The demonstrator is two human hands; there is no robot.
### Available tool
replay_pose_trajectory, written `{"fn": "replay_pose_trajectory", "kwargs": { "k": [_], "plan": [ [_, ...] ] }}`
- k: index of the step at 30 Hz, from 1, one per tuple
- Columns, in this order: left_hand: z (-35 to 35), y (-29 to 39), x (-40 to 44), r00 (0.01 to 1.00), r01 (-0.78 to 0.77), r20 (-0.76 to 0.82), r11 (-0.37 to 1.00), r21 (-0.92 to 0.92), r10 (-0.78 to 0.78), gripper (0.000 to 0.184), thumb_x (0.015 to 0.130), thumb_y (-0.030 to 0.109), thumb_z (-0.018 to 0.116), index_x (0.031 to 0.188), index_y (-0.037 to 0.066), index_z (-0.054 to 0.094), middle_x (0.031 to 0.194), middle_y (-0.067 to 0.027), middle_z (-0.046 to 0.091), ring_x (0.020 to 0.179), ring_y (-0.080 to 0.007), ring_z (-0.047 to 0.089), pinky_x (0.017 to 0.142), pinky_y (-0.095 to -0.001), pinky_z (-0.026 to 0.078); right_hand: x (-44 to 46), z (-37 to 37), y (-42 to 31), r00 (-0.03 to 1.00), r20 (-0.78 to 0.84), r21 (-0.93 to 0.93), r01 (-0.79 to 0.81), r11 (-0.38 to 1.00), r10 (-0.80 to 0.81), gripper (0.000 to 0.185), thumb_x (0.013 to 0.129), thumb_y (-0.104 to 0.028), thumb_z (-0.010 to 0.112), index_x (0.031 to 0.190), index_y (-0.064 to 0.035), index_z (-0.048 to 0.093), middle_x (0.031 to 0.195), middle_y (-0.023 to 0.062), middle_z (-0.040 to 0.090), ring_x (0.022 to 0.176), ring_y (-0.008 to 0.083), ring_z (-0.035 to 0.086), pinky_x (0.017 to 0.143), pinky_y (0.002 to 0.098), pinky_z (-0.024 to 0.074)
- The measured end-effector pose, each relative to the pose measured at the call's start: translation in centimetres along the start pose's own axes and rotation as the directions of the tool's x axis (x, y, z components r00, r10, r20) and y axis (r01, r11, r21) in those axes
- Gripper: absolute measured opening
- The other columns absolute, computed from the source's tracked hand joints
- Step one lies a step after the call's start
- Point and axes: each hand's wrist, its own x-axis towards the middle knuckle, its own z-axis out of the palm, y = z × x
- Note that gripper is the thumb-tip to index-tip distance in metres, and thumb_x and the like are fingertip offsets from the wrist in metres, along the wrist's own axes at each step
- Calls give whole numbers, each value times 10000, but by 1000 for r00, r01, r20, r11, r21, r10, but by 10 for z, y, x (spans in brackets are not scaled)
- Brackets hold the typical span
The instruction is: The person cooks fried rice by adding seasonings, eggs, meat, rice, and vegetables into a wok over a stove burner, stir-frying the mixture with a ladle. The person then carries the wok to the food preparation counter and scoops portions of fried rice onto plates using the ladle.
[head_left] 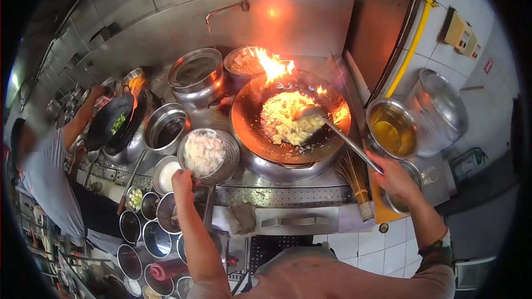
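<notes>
My left hand point(185, 184) is closed at the near rim of a metal bowl point(186, 169) filled with white rice point(204, 152). That bowl is over a perforated strainer point(231, 155), left of the wok. My right hand point(394, 178) is wrapped round the long handle of a ladle point(354, 145). The ladle's head, partly hidden by food, is inside a large wok point(246, 127). In the wok are rice and yellow, egg-like pieces point(291, 119). Flames point(272, 65) rise at its far rim.
A pot of yellow oil point(393, 133) and a bamboo brush point(354, 185) are on the right. Large pots point(194, 72) stand behind, and several small seasoning bowls point(157, 238) at lower left. A co-worker point(52, 171) holds another wok point(105, 124) at the left.
</notes>
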Motion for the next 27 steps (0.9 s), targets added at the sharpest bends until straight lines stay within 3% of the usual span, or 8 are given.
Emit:
{"fn": "replay_pose_trajectory", "kwargs": {
  "k": [9, 12, 14, 16, 19, 22, 26, 27],
  "plan": [
    [161, 108, -21, 890, -291, 364, 957, -6, 273, 49, 800, 52, 564, 800, 4, 571, 713, -102, 604, 573, -185, 613, 498, -281, 545, -57, -26, 7, 966, -61, 287, -225, 931, 253, 641, 750, 11, 625, 1362, -99, 468, 838, 127, 580, 640, 141, 497, 645, 270, 457],
    [224, 122, -37, 780, -626, 327, 666, 406, 534, 69, 795, 60, 562, 757, 2, 560, 679, -166, 602, 615, -277, 635, 552, -362, 543, -82, -38, 13, 956, -29, 238, -275, 931, 290, 601, 750, 12, 615, 1334, -45, 484, 1002, 176, 641, 667, 179, 576, 681, 274, 477],
    [259, 109, -36, 452, -813, 346, 220, 538, 822, 96, 800, 79, 553, 757, -7, 545, 699, -221, 598, 701, -384, 622, 641, -439, 522, -101, -34, 22, 961, -148, 299, -183, 937, 235, 571, 781, -48, 614, 1332, -139, 497, 982, 212, 640, 856, 381, 630, 803, 370, 488],
    [289, 69, -12, 358, -827, 491, 26, 562, 794, 121, 839, 65, 494, 885, 43, 604, 1073, -195, 625, 794, -360, 662, 677, -466, 531, -113, -38, 29, 958, -103, 286, -229, 930, 268, 585, 781, -41, 610, 1343, -145, 484, 1068, 204, 630, 942, 391, 617, 830, 394, 488],
    [301, 37, -19, 419, -783, 808, -286, 553, 415, 237, 854, 89, 479, 1045, 12, 596, 1326, -197, 474, 791, -364, 666, 684, -452, 550, -122, -35, 39, 971, -134, 198, -171, 965, 200, 608, 775, -24, 599, 1354, -159, 472, 1055, 205, 628, 924, 400, 608, 815, 416, 490],
    [304, 67, -12, 559, -719, 605, -32, 694, 567, 252, 848, 82, 478, 1063, 28, 599, 1349, -188, 471, 802, -363, 667, 685, -442, 553, -119, -36, 50, 984, -57, 176, -155, 972, 168, 622, 767, -12, 593, 1360, -148, 465, 1002, 213, 624, 876, 401, 607, 794, 428, 491],
    [288, 57, 6, 221, -820, 478, -104, 564, 850, 287, 934, 130, 393, 1157, 58, 560, 1222, -185, 576, 778, -397, 651, 701, -460, 540, -88, -20, 56, 995, -94, 144, -7, 990, 21, 596, 771, 9, 577, 1348, -89, 469, 898, 192, 611, 719, 341, 586, 677, 395, 487],
    [285, 56, -14, 430, -815, 529, 63, 576, 732, 346, 870, 82, 456, 1206, 36, 524, 1251, -199, 547, 836, -392, 642, 732, -457, 536, -73, -11, 59, 973, -196, 131, 145, 981, -118, 584, 779, 25, 573, 1346, -65, 466, 850, 150, 613, 609, 278, 568, 595, 346, 481]
  ]
}}
